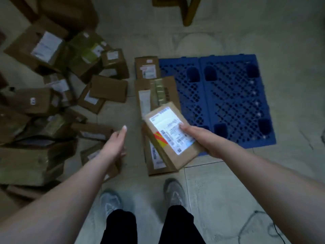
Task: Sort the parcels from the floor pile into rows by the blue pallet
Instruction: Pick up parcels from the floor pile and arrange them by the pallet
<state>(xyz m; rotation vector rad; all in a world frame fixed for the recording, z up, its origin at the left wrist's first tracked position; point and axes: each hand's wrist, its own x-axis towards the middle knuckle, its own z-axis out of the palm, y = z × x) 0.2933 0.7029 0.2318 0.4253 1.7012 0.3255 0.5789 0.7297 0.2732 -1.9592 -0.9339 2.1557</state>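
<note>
- Label (171,130) print blurred, unreadable.
- Right hand (202,138) fingers hidden under parcel (173,138); only thumb showing.
- Left hand (115,143) fingers out of sight behind its back.
- Row (154,110) partly covered by held parcel.
- Pile (52,95) smeared, cut off at left edge.
- Wooden leg (189,11) cut off at top.
- Cable (255,224) cut off at bottom.
</note>
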